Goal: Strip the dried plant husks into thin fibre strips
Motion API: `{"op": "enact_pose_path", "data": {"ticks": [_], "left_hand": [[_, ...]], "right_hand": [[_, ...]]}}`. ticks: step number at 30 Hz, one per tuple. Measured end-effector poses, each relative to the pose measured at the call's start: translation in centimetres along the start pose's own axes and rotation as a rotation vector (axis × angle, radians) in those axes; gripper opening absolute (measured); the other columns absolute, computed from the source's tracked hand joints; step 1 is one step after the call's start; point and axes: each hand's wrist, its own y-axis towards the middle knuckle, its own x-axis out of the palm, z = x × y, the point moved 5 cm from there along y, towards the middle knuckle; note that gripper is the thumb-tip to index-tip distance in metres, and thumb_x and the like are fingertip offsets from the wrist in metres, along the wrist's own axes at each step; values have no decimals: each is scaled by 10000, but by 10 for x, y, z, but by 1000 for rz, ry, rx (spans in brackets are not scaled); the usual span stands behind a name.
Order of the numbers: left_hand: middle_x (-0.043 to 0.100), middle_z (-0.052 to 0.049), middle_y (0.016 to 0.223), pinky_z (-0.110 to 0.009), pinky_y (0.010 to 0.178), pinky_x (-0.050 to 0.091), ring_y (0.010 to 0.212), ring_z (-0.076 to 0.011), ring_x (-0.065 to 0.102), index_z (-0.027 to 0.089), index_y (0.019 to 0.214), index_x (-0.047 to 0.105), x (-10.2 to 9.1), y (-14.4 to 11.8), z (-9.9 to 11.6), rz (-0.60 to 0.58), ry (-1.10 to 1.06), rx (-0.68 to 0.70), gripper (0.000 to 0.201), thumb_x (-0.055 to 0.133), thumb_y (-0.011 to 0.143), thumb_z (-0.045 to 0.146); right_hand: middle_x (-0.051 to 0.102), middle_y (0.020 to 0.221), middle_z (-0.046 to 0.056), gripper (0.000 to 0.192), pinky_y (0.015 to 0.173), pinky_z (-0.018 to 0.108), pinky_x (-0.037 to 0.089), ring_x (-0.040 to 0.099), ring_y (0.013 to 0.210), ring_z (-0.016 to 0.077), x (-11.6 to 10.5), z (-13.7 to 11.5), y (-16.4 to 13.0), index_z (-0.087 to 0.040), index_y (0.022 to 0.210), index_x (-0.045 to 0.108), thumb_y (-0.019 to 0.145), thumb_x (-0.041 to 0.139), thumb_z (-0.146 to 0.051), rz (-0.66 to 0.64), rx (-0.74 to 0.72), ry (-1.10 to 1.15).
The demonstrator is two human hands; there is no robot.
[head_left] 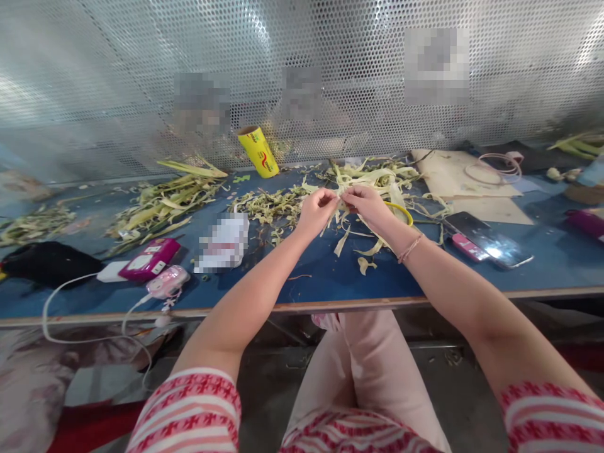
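Note:
My left hand (317, 211) and my right hand (369, 205) meet over the blue table, fingertips pinched together and nearly touching. Between them is a pale leaf strip (339, 194), probably corn husk, partly covered by the fingers. Just behind my right hand lies a heap of pale green-yellow leaf strips (389, 174). Curled scraps (268, 205) are spread to the left of my left hand. A yellow loop (404, 211) shows beside my right wrist. Short loose strips (365, 264) rest below the hands.
Another leaf-strip bundle (160, 204) lies left, near a yellow cardboard tube (260, 155) standing tilted. A purple box (150, 259), pink case (167, 281) and white cable (61, 340) sit front left. A phone (491, 240) and brown paper (457, 173) are right. A perforated metal screen (330, 38) rises behind.

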Motion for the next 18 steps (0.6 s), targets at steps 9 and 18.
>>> {"op": "enact_pose_path", "data": {"ticks": [9, 18], "left_hand": [[442, 47, 621, -252, 627, 342, 585, -96, 407, 193, 704, 470, 3, -1, -3, -14, -12, -82, 200, 545, 873, 117], [411, 48, 592, -264, 598, 303, 556, -99, 358, 197, 686, 482, 5, 2, -6, -106, -138, -83, 200, 606, 842, 178]], "right_hand": [[551, 545, -37, 203, 563, 225, 467, 535, 526, 88, -8, 3, 3, -179, 616, 559, 786, 670, -168, 79, 53, -57], [593, 607, -13, 166, 602, 213, 499, 575, 593, 95, -9, 0, -2, -182, 707, 564, 864, 616, -163, -42, 336, 323]]}}
